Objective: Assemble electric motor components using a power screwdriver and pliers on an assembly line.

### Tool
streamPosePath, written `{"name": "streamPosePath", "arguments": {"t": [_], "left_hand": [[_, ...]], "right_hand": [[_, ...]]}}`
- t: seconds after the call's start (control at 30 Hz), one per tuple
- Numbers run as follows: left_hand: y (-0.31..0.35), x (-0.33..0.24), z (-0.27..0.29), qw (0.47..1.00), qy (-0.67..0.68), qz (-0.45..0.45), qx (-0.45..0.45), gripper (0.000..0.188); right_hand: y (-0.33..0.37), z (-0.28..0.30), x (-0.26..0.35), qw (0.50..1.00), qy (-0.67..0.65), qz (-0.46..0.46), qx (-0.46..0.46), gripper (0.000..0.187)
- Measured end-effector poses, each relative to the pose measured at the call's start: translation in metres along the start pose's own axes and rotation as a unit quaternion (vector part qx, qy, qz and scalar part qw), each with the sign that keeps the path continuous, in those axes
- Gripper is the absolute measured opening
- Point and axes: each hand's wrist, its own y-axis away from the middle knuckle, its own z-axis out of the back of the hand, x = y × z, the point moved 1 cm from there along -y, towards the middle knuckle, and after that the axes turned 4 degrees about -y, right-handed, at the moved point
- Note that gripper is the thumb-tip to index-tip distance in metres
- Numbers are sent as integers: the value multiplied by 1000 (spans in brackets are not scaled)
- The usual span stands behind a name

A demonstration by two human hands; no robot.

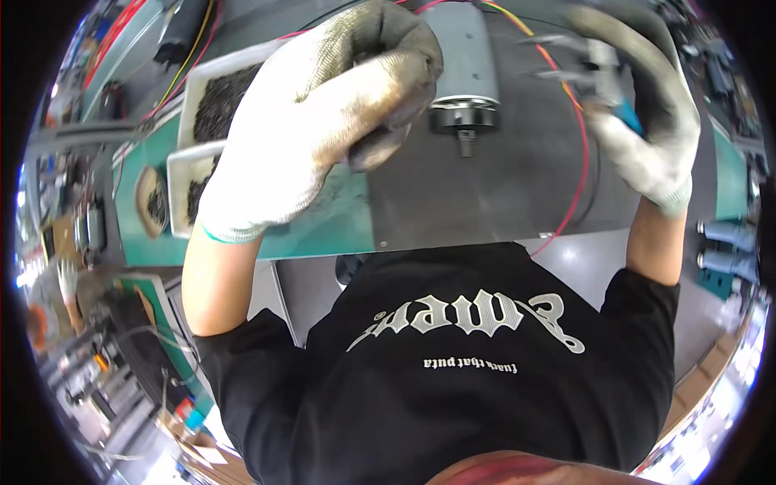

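Note:
My left hand [356,97], in a white work glove with a worn grey palm, is curled closed just left of a grey cylindrical motor [457,52]. What its fingers hold, if anything, is hidden. The motor lies on the dark bench with its black collar and threaded shaft pointing toward me. To its right, my gloved right hand [651,105] grips pliers [602,69] with blue on the handle. Their metal jaws are spread apart and point left, blurred by motion. Beside the jaws run red and yellow wires [543,50].
Left of my left hand, two white trays [187,121] hold small dark parts, with a small round dish [145,194] beside them. Another dark motor [182,32] lies at the far left. A red wire [579,182] loops down to the bench's front edge. Other people are around the sides.

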Motion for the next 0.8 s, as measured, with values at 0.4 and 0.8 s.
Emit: {"name": "streamPosePath", "arguments": {"t": [0.4,0.8], "left_hand": [[-18,-29,6,970,-60,180,153,27],[-12,-35,-5,966,-107,191,135,17]], "right_hand": [[-27,34,36,973,206,-20,103,60],[-39,34,41,949,232,64,205,54]]}}
